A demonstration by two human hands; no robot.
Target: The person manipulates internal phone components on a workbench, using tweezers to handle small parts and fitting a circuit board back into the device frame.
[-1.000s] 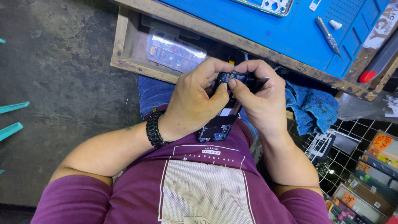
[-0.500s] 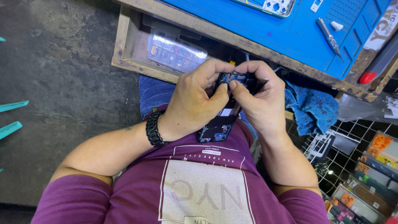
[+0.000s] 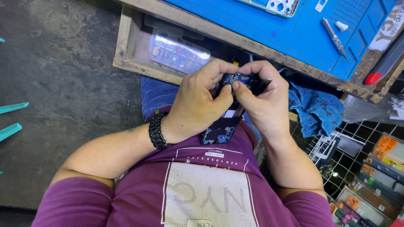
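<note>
The person sits with an opened phone [image 3: 229,113] held over their lap, its back off and the circuit boards showing at both ends. The left hand [image 3: 198,103], with a black link bracelet [image 3: 156,130] at the wrist, is curled around the phone's left edge, thumb pressed down near the top; the right hand [image 3: 263,98] wraps the other side, fingers closed over the upper end and thumb meeting the left thumb on the upper board. Both hands are closed on the phone, which tilts from the chest up toward the bench. Just beyond the hands a wooden drawer [image 3: 126,46] stands pulled out, and in it lies a clear plastic parts box [image 3: 179,52] with small compartments of coloured bits; what exactly they are I cannot tell. Above that, on the blue work mat [image 3: 269,29], lies a screwdriver [image 3: 334,38] and a pale phone frame [image 3: 277,6]. A blue cloth [image 3: 315,107] is bunched to the right, beside a wire rack [image 3: 357,168] holding packaged goods.
</note>
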